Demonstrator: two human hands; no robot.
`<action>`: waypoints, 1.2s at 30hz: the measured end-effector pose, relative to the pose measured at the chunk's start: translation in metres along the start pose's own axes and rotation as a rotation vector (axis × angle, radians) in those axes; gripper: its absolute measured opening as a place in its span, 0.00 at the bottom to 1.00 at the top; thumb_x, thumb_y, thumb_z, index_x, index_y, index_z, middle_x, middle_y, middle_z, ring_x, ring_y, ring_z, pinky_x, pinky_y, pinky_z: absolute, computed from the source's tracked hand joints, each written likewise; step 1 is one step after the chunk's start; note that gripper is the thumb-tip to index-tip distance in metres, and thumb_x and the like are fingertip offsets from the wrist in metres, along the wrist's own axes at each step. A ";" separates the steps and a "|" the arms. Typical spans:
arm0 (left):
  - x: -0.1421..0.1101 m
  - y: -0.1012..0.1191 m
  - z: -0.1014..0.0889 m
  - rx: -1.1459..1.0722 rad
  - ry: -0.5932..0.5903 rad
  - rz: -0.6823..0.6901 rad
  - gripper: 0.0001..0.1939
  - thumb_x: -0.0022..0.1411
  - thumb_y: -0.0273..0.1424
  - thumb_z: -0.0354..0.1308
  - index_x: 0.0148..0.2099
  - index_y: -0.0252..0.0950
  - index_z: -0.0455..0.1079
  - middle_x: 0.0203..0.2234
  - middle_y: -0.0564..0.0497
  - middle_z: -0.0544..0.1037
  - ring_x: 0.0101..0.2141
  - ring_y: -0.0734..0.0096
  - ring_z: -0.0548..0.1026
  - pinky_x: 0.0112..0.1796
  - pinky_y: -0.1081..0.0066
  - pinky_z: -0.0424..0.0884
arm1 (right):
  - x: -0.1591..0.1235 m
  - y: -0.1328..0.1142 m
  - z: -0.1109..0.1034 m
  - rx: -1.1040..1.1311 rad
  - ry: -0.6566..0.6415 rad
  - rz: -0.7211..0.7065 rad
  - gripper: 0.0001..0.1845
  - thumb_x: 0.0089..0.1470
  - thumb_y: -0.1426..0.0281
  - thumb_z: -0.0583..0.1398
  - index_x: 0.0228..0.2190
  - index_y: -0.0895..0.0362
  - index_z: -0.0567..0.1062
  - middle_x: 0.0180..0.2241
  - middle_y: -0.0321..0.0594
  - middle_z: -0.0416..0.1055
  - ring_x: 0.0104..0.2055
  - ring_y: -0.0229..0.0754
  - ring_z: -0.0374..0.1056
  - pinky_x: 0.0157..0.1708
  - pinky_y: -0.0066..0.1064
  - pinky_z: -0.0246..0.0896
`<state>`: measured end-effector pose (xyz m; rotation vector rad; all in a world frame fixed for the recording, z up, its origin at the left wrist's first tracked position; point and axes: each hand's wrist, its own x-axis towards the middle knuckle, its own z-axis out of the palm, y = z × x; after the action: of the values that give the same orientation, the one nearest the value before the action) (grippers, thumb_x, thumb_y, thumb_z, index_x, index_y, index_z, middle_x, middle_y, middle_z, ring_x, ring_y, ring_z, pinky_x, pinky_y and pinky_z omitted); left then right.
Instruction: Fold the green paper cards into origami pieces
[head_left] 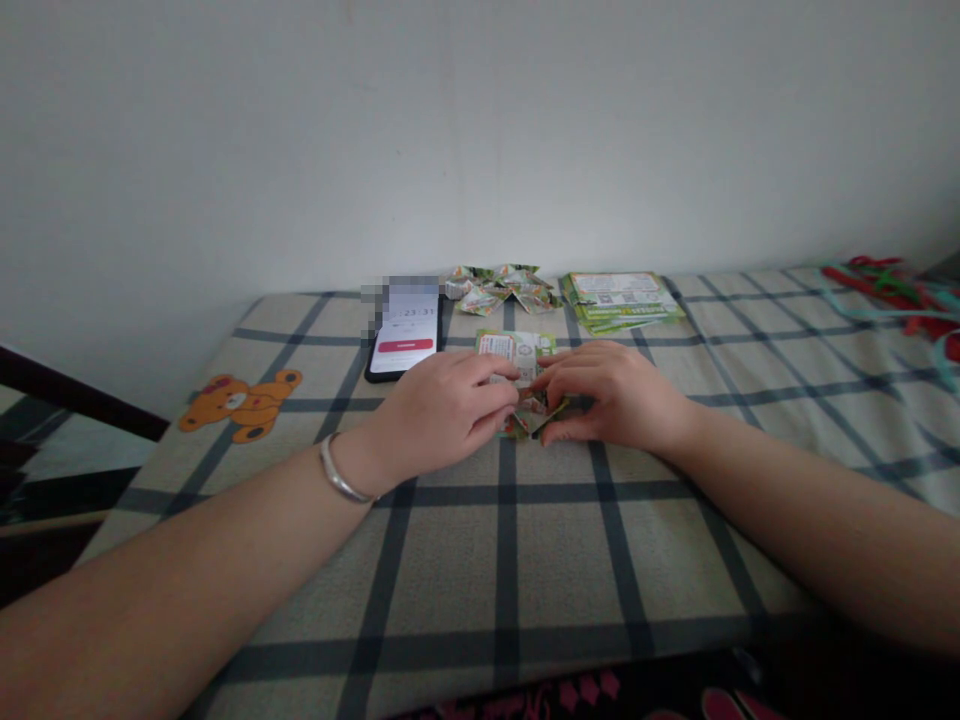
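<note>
A small green and white printed paper sheet lies on the checked tablecloth between my hands, its near part folded up. My left hand, with a silver bangle on the wrist, presses its left side with fingers held together. My right hand pinches the raised fold at the right between thumb and fingers. The fingertips hide part of the sheet. Behind it sit several folded paper pieces with the same print. To their right is a stack of flat printed sheets.
A phone with a lit timer screen lies left of the folded pieces. An orange bear cutout rests near the table's left edge. Red and pale blue ribbons lie at the far right. The wall rises behind the tablecloth.
</note>
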<state>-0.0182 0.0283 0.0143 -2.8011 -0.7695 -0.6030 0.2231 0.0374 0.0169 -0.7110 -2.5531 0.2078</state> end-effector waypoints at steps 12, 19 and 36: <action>0.000 0.001 -0.002 -0.001 -0.030 -0.074 0.06 0.63 0.32 0.58 0.36 0.35 0.72 0.43 0.47 0.77 0.42 0.59 0.74 0.41 0.60 0.70 | -0.001 -0.002 -0.003 -0.104 0.015 0.072 0.12 0.53 0.60 0.65 0.25 0.54 0.78 0.33 0.40 0.74 0.36 0.42 0.68 0.36 0.35 0.61; 0.000 -0.005 0.006 -0.226 0.053 -0.180 0.07 0.62 0.32 0.59 0.32 0.36 0.72 0.43 0.47 0.75 0.43 0.63 0.73 0.44 0.61 0.69 | -0.002 0.010 0.004 0.063 0.049 0.114 0.11 0.52 0.61 0.66 0.24 0.55 0.77 0.29 0.38 0.73 0.34 0.40 0.67 0.36 0.34 0.60; 0.001 0.004 -0.003 0.055 0.041 -0.042 0.08 0.61 0.35 0.59 0.36 0.35 0.73 0.37 0.48 0.77 0.41 0.58 0.70 0.44 0.60 0.68 | -0.001 0.000 0.001 -0.008 0.064 -0.024 0.08 0.55 0.64 0.64 0.30 0.55 0.80 0.33 0.40 0.76 0.37 0.42 0.68 0.38 0.34 0.61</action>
<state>-0.0162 0.0246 0.0170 -2.7205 -0.8253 -0.6341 0.2233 0.0375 0.0157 -0.6787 -2.5015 0.1636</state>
